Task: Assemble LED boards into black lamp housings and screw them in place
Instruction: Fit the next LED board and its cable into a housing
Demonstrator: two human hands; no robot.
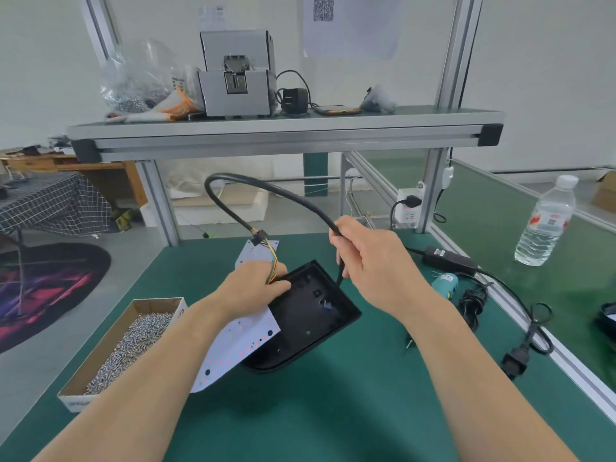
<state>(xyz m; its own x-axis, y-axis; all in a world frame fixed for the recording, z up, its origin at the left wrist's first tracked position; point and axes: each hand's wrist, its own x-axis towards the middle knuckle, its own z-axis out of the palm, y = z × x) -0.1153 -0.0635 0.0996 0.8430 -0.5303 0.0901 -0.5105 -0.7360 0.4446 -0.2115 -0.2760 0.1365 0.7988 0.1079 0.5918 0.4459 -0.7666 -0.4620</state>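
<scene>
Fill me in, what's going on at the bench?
The left hand holds the LED board against the edge of the housing, not yet seated inside. The right hand grips the cable, which loops up and back down to the wires. A screw box sits at left on the bench.

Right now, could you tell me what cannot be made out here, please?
Head view:
- LED board: middle hidden under the left hand.
- black cable: entry into the black lamp housing hidden behind the right hand.
- QR code sheet: cut off by top edge.
- water bottle label: too small to read.
</scene>
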